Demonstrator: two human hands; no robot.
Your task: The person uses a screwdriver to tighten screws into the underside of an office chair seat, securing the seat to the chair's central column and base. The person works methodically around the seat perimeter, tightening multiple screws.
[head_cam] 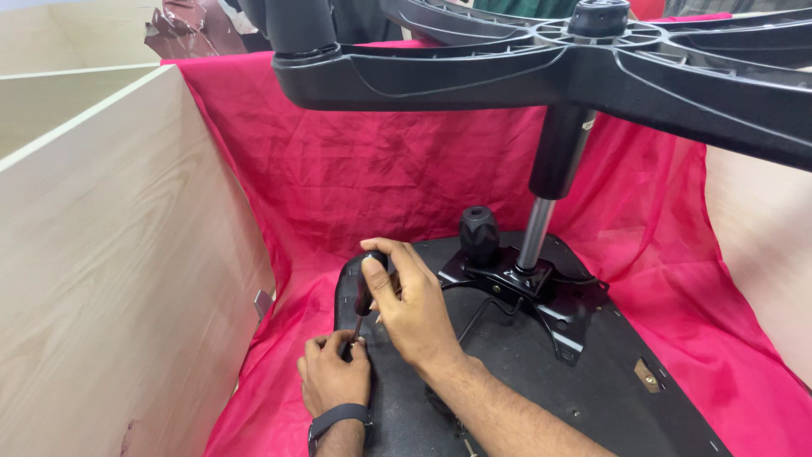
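Black screwdriver [364, 296] in right hand [414, 309], left hand [334, 372] pinching tip, seat underside [541, 381]

Red cloth [355, 169] draped across the middle and far side. Pale wooden panel [110, 254] standing upright at left, small metal bracket [263, 302] on its near edge. Crumpled dark-red plastic sheet [190, 30] at far left. Pale wall [761, 228] at right.

Left hand [332, 374] hides the screwdriver [365, 292] tip.

Seat underside [541, 372] lies on cloth [381, 178]; wooden panel [110, 271] stands left.
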